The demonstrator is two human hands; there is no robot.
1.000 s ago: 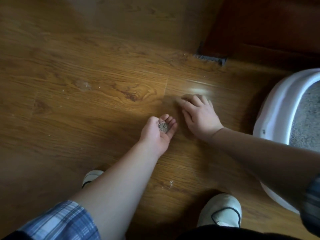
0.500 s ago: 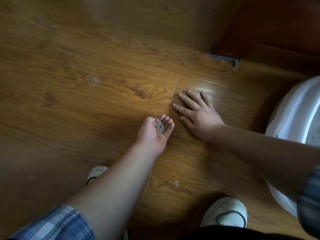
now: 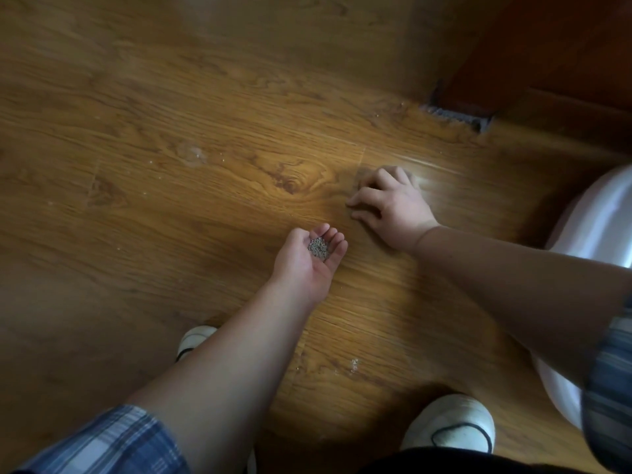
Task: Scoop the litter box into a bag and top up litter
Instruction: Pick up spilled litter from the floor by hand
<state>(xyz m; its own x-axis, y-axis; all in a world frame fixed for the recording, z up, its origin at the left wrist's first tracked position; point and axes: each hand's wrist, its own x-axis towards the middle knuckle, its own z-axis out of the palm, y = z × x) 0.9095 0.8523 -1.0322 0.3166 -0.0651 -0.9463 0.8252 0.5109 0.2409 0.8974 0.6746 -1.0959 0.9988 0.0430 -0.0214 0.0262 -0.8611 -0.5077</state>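
Spilled litter held in a cupped palm above the floor.

One small heap of fine grey litter granules (image 3: 318,248) is cradled in the left hand (image 3: 307,265), which is turned palm-up with its fingers curled around the heap, near the middle of the brown wood-grain plank floor (image 3: 171,206). The right hand (image 3: 390,206) is set just beside it, apart, fingers bent and tips on the boards; whether anything is pinched cannot be told. One white plastic litter box (image 3: 595,227) is seen at the floor's right edge, and two white shoes (image 3: 448,422) at the near edge.
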